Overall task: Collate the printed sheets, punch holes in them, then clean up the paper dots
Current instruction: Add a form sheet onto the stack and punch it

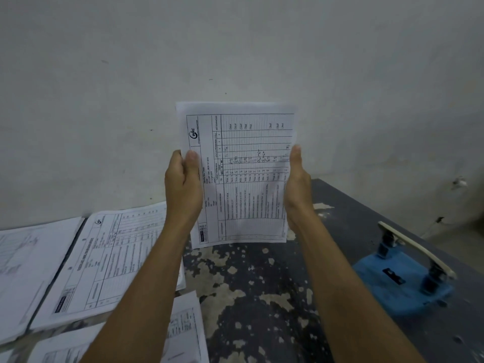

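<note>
Two bare forearms reach up from the bottom edge. A printed sheet (pixel 237 174) is held upright above the tabletop (pixel 262 297), in front of a pale wall. Its left edge is pinched by the left hand (pixel 183 184), thumb on the front; its right edge is gripped by the right hand (pixel 297 184). More printed sheets (pixel 104 260) are spread flat at the left. A blue hole punch (pixel 403 279) is seen at the right, well apart from them.

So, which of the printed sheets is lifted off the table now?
The upright printed form, gripped at its side edges by the left hand and right hand. The other sheets lie flat at the left.
</note>
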`<state>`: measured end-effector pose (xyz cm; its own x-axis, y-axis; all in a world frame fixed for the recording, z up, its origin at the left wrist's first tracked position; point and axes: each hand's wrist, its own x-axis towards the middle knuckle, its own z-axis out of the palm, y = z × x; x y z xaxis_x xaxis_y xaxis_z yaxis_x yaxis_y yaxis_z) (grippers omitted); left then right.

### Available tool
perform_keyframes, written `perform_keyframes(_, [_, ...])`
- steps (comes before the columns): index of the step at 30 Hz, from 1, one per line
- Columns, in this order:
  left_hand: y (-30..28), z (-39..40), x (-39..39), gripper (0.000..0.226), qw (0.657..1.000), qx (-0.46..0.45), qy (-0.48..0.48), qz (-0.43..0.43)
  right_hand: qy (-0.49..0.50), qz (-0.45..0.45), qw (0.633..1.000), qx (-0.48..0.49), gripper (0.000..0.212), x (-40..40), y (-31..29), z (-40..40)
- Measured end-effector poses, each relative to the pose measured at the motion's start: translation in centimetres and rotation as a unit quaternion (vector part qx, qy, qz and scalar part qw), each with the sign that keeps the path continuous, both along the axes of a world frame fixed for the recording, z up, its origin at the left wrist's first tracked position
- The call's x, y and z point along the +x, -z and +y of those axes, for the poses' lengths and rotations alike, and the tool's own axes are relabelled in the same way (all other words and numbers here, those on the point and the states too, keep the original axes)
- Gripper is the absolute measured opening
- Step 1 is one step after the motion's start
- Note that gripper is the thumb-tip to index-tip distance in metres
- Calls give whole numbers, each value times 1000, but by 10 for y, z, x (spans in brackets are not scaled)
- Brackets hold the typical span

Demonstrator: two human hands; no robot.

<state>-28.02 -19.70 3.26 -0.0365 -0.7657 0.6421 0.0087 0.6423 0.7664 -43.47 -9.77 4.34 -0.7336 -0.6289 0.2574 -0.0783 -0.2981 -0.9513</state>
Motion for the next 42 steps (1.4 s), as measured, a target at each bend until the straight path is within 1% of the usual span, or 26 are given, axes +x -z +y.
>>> perform_keyframes(2, [1, 1, 0, 35, 1000, 2, -2, -1, 25, -13, 1000, -10, 71, 1, 3, -3])
perform_keyframes(4, [1, 2, 0, 34, 1000, 1, -3, -1, 42, -4, 999, -19, 65, 4, 3, -5])
perform_keyframes(6, [1, 2, 1, 33, 1000, -3, -5, 2, 48, 35, 998, -8, 59, 5, 4, -6])
perform_keyframes(8, [0, 1, 3, 32, 1000, -9, -6, 2, 89, 84, 992, -7, 48, 6, 2, -4])
perform_keyframes(10, [0, 1, 4, 32, 1000, -14, -2, -4, 142, 156, 977, -19, 44, 7, -8, 0])
perform_keyframes(13, [-1, 5, 4, 30, 1000, -25, 13, 6, 216, 297, 929, -41, 46, 10, -31, 9])
perform_keyframes(16, [-3, 8, 3, 28, 999, -49, 19, 12, 255, 430, 864, -60, 59, 18, -55, 19])
perform_keyframes(18, [-4, 10, 4, 26, 998, -58, 29, 16, 281, 495, 821, -50, 68, 24, -65, 25])
perform_keyframes(20, [-5, 12, 4, 25, 997, -61, 36, 21, 271, 550, 790, 4, 76, 27, -68, 28])
perform_keyframes(22, [-4, 14, 5, 22, 997, -63, 44, 30, 220, 594, 767, 99, 74, 28, -64, 28])
perform_keyframes(23, [-4, 14, 5, 21, 996, -64, 47, 36, 205, 603, 761, 124, 71, 27, -62, 27])
perform_keyframes(24, [-4, 13, 6, 22, 996, -64, 47, 41, 207, 602, 762, 116, 68, 28, -62, 27])
perform_keyframes(26, [-3, 11, 7, 23, 996, -68, 42, 47, 238, 585, 772, 61, 65, 29, -66, 28])
perform_keyframes(27, [-3, 11, 7, 23, 996, -70, 41, 49, 240, 584, 774, 50, 64, 30, -68, 29])
perform_keyframes(30, [-1, 10, 6, 22, 996, -69, 42, 43, 201, 602, 769, 74, 52, 29, -67, 28])
perform_keyframes(31, [-1, 10, 5, 23, 996, -67, 39, 39, 210, 597, 772, 64, 53, 26, -65, 28])
perform_keyframes(33, [-2, 10, 5, 25, 997, -67, 30, 35, 258, 568, 781, 20, 70, 20, -62, 27])
perform_keyframes(34, [-3, 10, 5, 26, 997, -69, 26, 37, 271, 539, 797, -8, 80, 16, -61, 27])
perform_keyframes(35, [-4, 11, 6, 26, 997, -70, 21, 40, 262, 496, 827, -33, 88, 13, -58, 27])
perform_keyframes(37, [-6, 12, 4, 27, 997, -69, 8, 45, 178, 361, 914, -54, 96, 5, -49, 27])
perform_keyframes(38, [-6, 12, 3, 27, 997, -65, 0, 47, 118, 280, 952, -42, 94, 0, -42, 27])
perform_keyframes(39, [-6, 13, 2, 28, 997, -61, -7, 48, 48, 205, 977, -25, 85, -4, -36, 27])
perform_keyframes(40, [-6, 13, 1, 28, 997, -58, -11, 49, -16, 148, 989, -12, 72, -9, -29, 26])
perform_keyframes(41, [-6, 14, 0, 27, 997, -55, -14, 51, -55, 118, 992, -7, 55, -14, -23, 24])
perform_keyframes(42, [-6, 15, -1, 27, 997, -53, -19, 53, -67, 110, 992, -8, 41, -18, -17, 22])
